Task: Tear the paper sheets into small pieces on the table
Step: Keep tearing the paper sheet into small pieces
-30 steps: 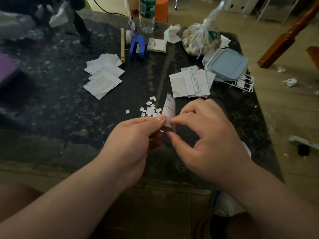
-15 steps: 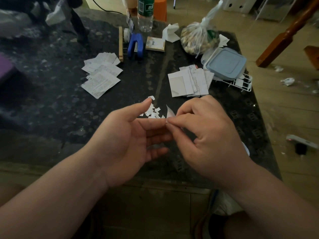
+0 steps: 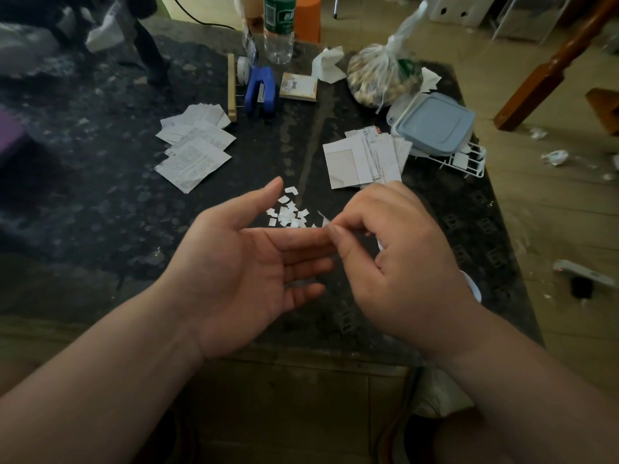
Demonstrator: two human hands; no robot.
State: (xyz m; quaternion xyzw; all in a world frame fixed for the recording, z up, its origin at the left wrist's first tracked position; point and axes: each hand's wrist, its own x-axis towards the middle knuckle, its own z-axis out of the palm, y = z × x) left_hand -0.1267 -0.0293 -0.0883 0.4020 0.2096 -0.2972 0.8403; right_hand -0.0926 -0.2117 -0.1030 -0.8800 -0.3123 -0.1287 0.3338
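Observation:
My left hand [image 3: 248, 262] is held palm up above the dark table [image 3: 100, 209], fingers straight and relaxed, with nothing in it. My right hand [image 3: 398, 262] touches the left fingertips and pinches a small white paper scrap [image 3: 323, 220] between thumb and forefinger; most of the scrap is hidden. Just beyond the hands lies a little heap of torn white pieces [image 3: 288, 212]. One stack of printed sheets [image 3: 194, 145] lies at the left, another stack of sheets [image 3: 365, 159] at the right.
At the far edge stand a blue stapler [image 3: 261, 90], a wooden strip [image 3: 231, 87], a plastic bottle [image 3: 278, 28], a small notepad [image 3: 298, 87] and a tied plastic bag [image 3: 385, 75]. A blue-lidded box [image 3: 435, 123] sits on a white wire rack [image 3: 469, 162]. Floor lies to the right.
The folded paper that both hands pinched a second ago is down to a small scrap in my right hand. My left hand let go and opened palm up.

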